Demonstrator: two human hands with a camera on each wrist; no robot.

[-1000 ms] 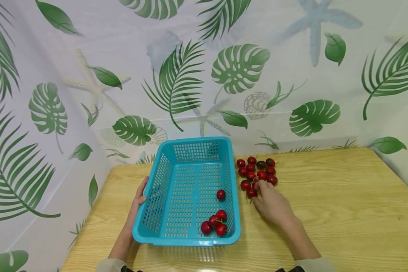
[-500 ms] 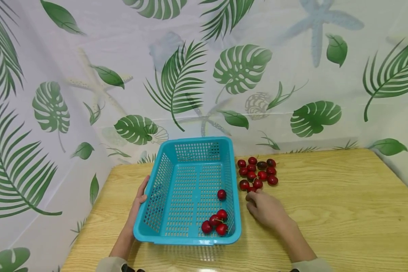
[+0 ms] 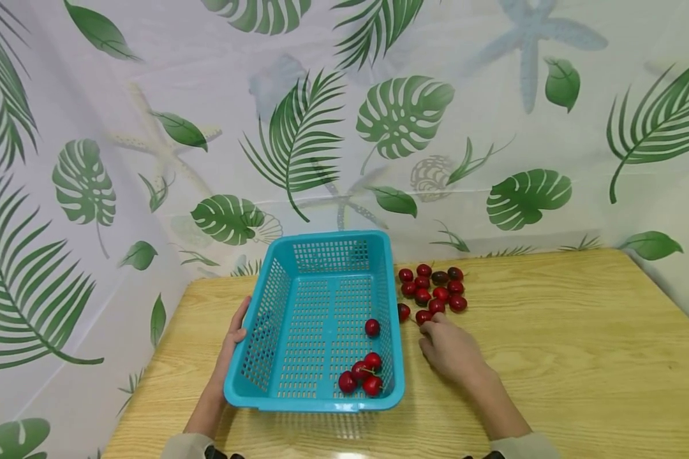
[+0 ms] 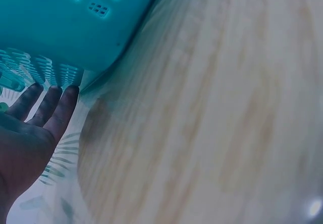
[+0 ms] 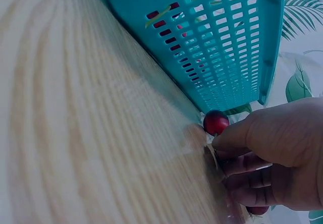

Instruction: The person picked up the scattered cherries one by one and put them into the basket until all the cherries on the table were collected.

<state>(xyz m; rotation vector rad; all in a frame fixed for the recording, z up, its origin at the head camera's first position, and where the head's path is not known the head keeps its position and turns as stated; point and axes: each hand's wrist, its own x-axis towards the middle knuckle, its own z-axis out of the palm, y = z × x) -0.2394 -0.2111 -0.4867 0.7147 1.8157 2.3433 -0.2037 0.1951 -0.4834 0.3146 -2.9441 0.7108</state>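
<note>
A blue plastic basket [image 3: 316, 406] with slotted walls holds several red cherries [image 3: 372, 385] in its near right corner. My left hand [image 3: 229, 350] rests against its left side; the left wrist view has those fingers [image 4: 61, 114] stretched out to the mesh wall. On the table right of the basket lie several more cherries [image 3: 441, 294]. My right hand [image 3: 452, 350] is at their near edge, bent fingertips right by a cherry [image 3: 423, 317]. In the right wrist view, a cherry [image 5: 216, 122] with a stem sits beside my thumb; I cannot tell if the fingers pinch anything.
The basket stands on a light wooden table [image 3: 574, 331]. Behind and to the left hangs a white cloth [image 3: 333, 153] printed with green leaves and starfish. One cherry [image 3: 403, 312] lies close by the basket's right wall.
My right hand has drawn slightly back toward me among the nearest cherries. One cherry has shifted left toward the basket wall. My left hand and the basket stay in place.
</note>
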